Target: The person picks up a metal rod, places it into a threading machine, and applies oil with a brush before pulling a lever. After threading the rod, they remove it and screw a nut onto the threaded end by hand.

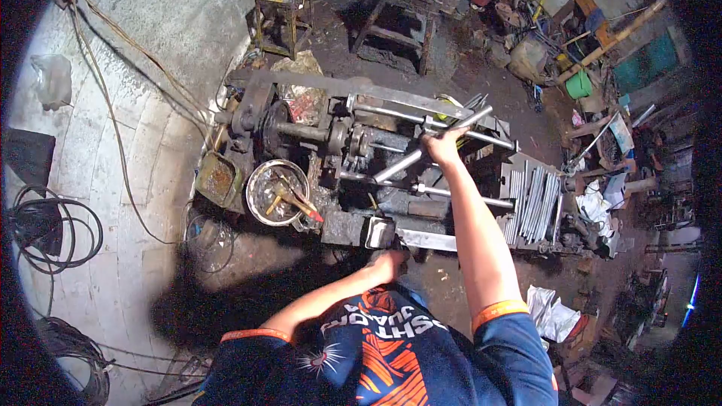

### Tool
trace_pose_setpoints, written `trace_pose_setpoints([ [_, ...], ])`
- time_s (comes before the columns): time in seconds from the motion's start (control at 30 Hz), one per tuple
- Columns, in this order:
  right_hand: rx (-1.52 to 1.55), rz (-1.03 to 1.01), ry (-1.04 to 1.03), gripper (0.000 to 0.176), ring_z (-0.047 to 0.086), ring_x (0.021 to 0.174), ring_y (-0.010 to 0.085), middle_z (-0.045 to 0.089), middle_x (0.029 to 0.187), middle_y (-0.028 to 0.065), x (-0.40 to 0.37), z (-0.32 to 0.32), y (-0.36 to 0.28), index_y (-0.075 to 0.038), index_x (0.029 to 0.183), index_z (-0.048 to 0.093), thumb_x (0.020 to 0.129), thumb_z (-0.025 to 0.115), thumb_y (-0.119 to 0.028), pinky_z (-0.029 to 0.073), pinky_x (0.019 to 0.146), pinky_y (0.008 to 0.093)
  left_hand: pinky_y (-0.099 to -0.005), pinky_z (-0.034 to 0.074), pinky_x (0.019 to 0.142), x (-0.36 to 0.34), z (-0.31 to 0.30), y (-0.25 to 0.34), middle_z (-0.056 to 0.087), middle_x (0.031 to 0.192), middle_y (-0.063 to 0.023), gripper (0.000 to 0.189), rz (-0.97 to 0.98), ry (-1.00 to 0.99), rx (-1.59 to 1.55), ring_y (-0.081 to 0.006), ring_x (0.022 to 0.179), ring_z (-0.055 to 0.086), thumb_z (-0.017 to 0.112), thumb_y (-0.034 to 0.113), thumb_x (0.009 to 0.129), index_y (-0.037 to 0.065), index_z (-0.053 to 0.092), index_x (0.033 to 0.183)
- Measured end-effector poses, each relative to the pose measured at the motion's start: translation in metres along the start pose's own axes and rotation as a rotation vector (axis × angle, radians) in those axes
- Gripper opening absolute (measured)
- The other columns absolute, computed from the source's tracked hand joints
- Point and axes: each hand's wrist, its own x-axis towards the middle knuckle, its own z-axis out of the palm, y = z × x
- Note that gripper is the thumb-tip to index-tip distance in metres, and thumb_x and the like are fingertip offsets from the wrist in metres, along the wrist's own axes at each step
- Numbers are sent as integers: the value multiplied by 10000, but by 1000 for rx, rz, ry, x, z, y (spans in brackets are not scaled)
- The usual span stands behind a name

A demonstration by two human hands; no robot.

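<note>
Nearest your body, your left arm is bent, and the left hand (387,265) is low by the block (377,233) at the front edge of the machine (338,139). It is blurred and shadowed there; you cannot tell whether its fingers are closed on anything. Off to its left, the bowl (251,199) has a brush (287,194) lying in it.

Farther out, the bar (398,168) slants over the middle of the machine, its near end to the left and its far end raised to the right. Whether the near end touches anything is hard to tell. It looks like smooth metal, so expect it to be stiff, fairly weighty and not fragile. Any oil would make it slippery, so wrap your fingers right round it. Mid-length is the place to hold, since a grip near one end would probably let the other dip.

Your right hand (442,146) is closed round the bar at about that point, at the end of a nearly straight arm reaching well forward. To the right of that forearm lie the thin rods (535,203), side by side. Well beyond the machine, a stand (284,15) rests on the floor.
</note>
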Motion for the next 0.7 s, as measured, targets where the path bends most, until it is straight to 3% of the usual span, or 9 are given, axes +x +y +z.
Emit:
trace_pose_setpoints([
  [0.1, 82, 17, -51, 1193, 309, 1306, 293, 154, 1455, 289, 1, 0, 3, 88, 1298, -349, 726, 676, -128, 223, 1092, 248, -485, 473, 630, 5, 27, -25, 628, 827, -224, 272, 41, 88, -169, -406, 751, 616, 597, 183, 738, 61, 598, 981],
  [0.17, 117, 96, -117, 1187, 318, 1304, 289, 172, 1458, 274, -16, -14, -29, 80, 1293, -361, 736, 668, -115, 232, 1091, 251, -477, 481, 651, 4, 17, -23, 635, 855, -224, 283, 57, 42, -126, -401, 778, 622, 591, 176, 742, 68, 608, 1004],
  [0.27, 91, 11, -87, 1199, 278, 1331, 300, 131, 1466, 287, -4, -5, -11, 87, 1299, -348, 723, 679, -141, 194, 1108, 255, -466, 492, 684, 9, 29, -35, 643, 886, -221, 287, 109, 35, -85, -395, 813, 628, 590, 171, 745, 78, 626, 1014],
  [0.33, -46, -69, -14, 1272, 260, 1339, 363, 68, 1440, 367, 0, -1, -5, 132, 1292, -321, 677, 737, -217, 208, 1110, 286, -464, 495, 694, 10, 42, -44, 645, 889, -220, 277, 137, 71, -93, -394, 823, 628, 594, 174, 744, 80, 633, 1002],
  [0.47, -87, -151, 12, 1290, 296, 1323, 357, 70, 1442, 364, 7, 5, 5, 136, 1278, -335, 686, 746, -243, 212, 1110, 291, -473, 492, 667, 7, 30, -30, 638, 847, -219, 219, 91, 117, -166, -396, 803, 624, 615, 167, 715, 64, 631, 908],
  [0.53, -28, -84, -27, 1283, 309, 1320, 348, 105, 1438, 363, -8, -5, -19, 141, 1266, -346, 692, 740, -232, 223, 1107, 289, -478, 490, 651, 5, 9, -14, 635, 828, -214, 210, 112, 146, -170, -398, 792, 623, 622, 164, 701, 57, 626, 881],
  [0.6, 18, -34, -81, 1242, 293, 1328, 330, 129, 1444, 336, -15, -14, -36, 127, 1279, -341, 707, 715, -191, 206, 1109, 277, -483, 488, 637, 0, -10, 1, 626, 805, -212, 234, -79, -45, -126, -400, 777, 617, 636, 173, 677, 58, 622, 881],
  [0.63, 70, 24, -126, 1204, 276, 1336, 312, 152, 1449, 310, -19, -14, -38, 113, 1292, -336, 721, 691, -150, 188, 1111, 265, -489, 486, 625, 5, 9, -12, 613, 772, -212, 250, -34, 20, -147, -405, 747, 609, 644, 182, 668, 57, 612, 881],
  [0.7, 67, 43, -121, 1188, 348, 1292, 309, 237, 1423, 307, -11, -7, -22, 103, 1301, -333, 738, 685, -139, 252, 1082, 267, -485, 488, 626, 5, 11, -15, 618, 766, -216, 234, 25, 57, -137, -405, 731, 613, 639, 181, 666, 53, 610, 860],
])
